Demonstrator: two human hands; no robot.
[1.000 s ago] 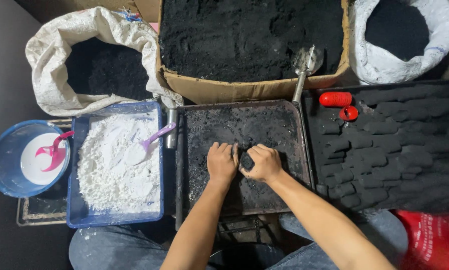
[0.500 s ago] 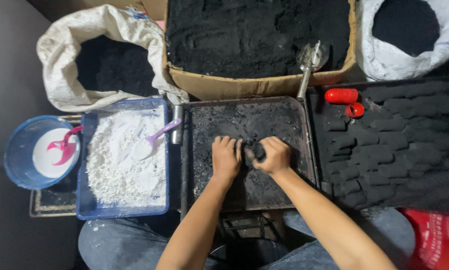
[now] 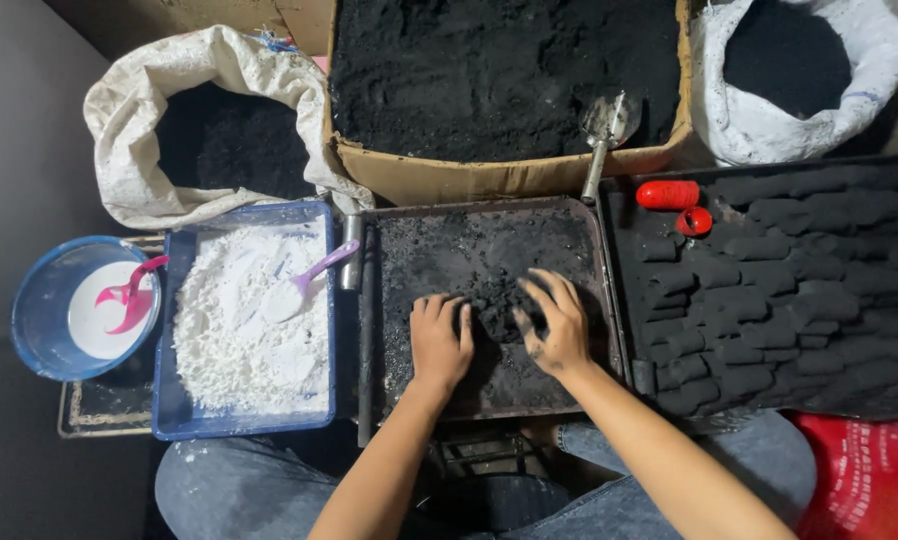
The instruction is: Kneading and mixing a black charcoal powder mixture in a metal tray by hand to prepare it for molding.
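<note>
- A lump of black paste [image 3: 497,308] is seen at frame centre, on the dark metal tray [image 3: 489,230], between the two hands.
- Left hand [image 3: 439,340]: laid palm-down on the tray, fingers together and lightly curled, fingertips touching the lump's left edge. Nothing is gripped.
- Right hand [image 3: 556,325]: fingers spread and arched over the lump's right side, cupping it. Whether the lump is lifted off the tray cannot be told.
- Handling, as a judgement: the lump is taken to be soft, damp and crumbly, not slippery, light for its bulk. It is best cupped from both sides and underneath; a fingertip pinch would likely break it. Fingers are already smeared black.
- Right of frame: a black tray [image 3: 869,200] filled with rows of formed black briquettes [image 3: 769,300]; a red cylinder [image 3: 667,194] and a red ring [image 3: 694,221] lie at its upper left.
- Top centre: a cardboard box [image 3: 439,180] of black powder, with a metal scoop [image 3: 605,125] leaning on its rim.
- Left of centre: a blue tray [image 3: 174,420] of white powder, with a lilac spoon [image 3: 304,285] in it.
- Far left: a blue bowl [image 3: 34,330] of white liquid, with a pink spoon [image 3: 129,295] in it.
- Upper corners: two white sacks [image 3: 129,120] of black material.
</note>
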